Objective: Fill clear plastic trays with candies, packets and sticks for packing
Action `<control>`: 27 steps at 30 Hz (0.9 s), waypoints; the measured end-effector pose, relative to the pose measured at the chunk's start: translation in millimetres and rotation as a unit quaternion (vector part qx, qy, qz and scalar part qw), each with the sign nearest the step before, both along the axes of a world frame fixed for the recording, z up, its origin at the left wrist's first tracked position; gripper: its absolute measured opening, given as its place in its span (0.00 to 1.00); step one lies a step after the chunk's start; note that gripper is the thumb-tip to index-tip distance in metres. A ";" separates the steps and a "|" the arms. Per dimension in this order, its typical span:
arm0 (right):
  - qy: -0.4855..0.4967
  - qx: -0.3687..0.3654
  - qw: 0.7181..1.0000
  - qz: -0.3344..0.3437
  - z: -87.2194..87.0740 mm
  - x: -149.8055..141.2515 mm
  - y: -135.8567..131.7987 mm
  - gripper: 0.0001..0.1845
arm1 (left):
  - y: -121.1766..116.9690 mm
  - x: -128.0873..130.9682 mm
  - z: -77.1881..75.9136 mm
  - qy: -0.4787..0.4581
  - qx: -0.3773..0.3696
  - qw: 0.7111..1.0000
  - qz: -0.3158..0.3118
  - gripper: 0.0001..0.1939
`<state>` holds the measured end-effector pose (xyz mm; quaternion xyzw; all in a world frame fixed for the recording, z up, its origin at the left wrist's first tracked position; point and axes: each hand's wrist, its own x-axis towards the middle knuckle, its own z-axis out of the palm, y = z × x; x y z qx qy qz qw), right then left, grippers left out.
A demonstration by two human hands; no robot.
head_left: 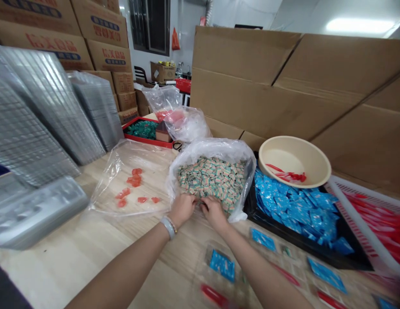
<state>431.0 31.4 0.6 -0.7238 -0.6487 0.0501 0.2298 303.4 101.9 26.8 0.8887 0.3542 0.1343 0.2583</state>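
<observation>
A clear plastic bag (243,161) lies open on the wooden table (64,262), filled with small wrapped sweets (212,182) in teal and cream. My left hand (183,209), with a white band on the wrist, rests at the bag's front edge among the sweets. My right hand (214,213) is close beside it, also at the bag's mouth. Their fingertips are hidden by the bag and sweets, so I cannot tell whether either hand holds a sweet.
To the left, red jelly pieces (132,182) lie on clear plastic. To the right are a black tray of blue sachets (293,210) and a beige bowl (293,156) holding red strips. Clear compartment trays (222,268) lie in front; stacked trays and cardboard stand behind.
</observation>
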 end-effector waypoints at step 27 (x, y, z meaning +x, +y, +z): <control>0.047 -0.007 0.996 0.073 7.0 23.0 -2.4 0.12 | 21.0 23.3 -4.4 0.052 0.006 0.996 0.068 0.12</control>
